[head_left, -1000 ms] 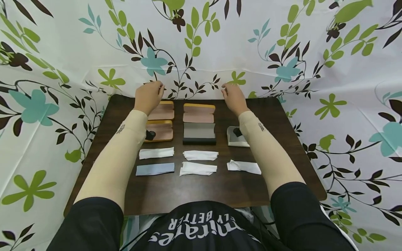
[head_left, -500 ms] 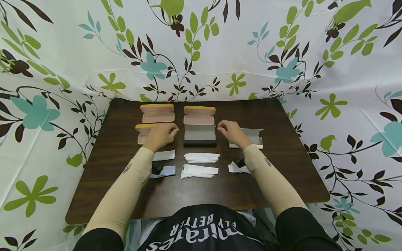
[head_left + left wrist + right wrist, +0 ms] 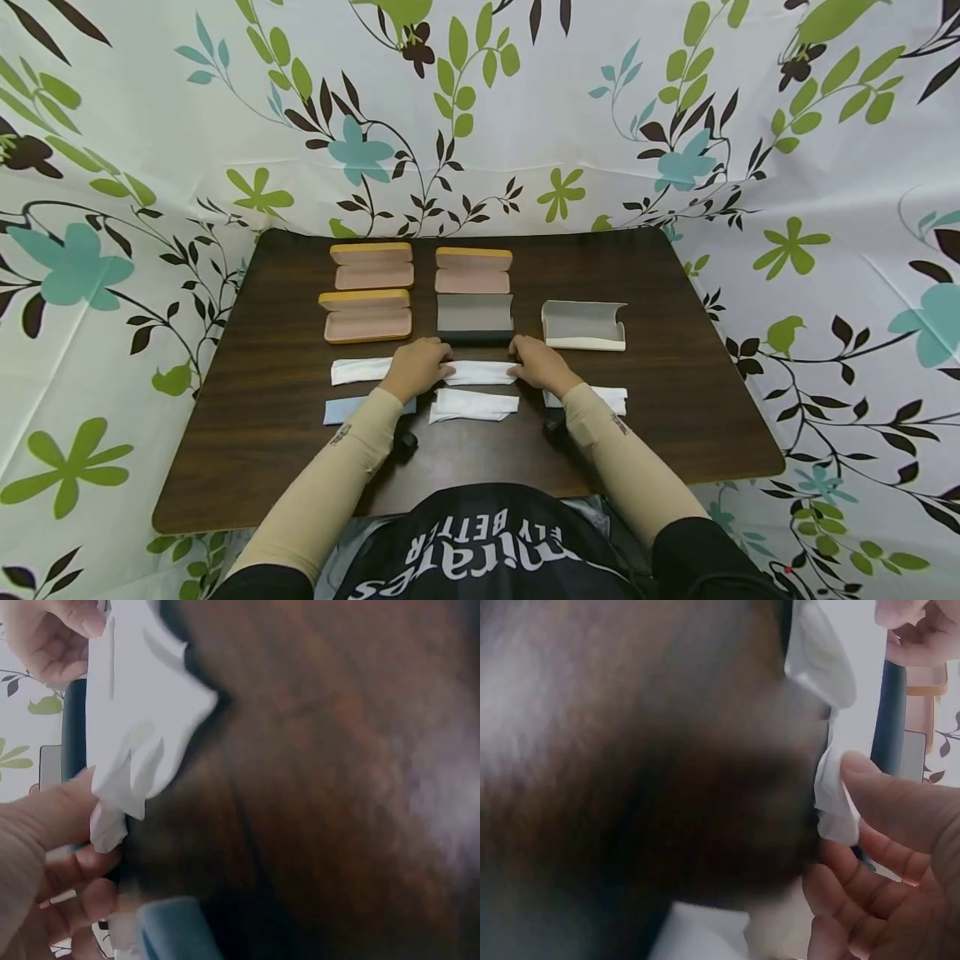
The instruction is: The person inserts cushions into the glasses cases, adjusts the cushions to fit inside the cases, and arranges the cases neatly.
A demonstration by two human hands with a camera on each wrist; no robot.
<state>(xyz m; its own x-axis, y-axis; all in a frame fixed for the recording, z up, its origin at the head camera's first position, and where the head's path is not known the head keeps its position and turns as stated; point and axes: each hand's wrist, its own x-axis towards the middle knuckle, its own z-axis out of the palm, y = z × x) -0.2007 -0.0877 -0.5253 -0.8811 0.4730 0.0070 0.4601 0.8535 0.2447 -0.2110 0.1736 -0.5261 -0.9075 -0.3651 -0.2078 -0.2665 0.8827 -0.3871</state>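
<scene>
Nearest row on the worktop (image 3: pixel 247 450), left to right: blue cloth (image 3: pixel 342 410), partly behind the left arm; folded cloth (image 3: pixel 474 405); right-hand cloth (image 3: pixel 611 400), partly covered by the right arm. Next row: left white cloth (image 3: pixel 360 370), partly covered, then centre cloth (image 3: pixel 480 372), just in front of the dark case (image 3: pixel 475 314). Left hand (image 3: pixel 417 368) pinches the centre cloth's left end, right hand (image 3: pixel 542 364) its right end; fingers closed to fabric thickness, thumb uppermost. Cannot tell whether it is lifted. Beyond: pale case (image 3: pixel 583 325) and front orange case (image 3: pixel 367 318), open. Farthest: 2 open orange-edged cases (image 3: pixel 373 268), side by side, apart.
</scene>
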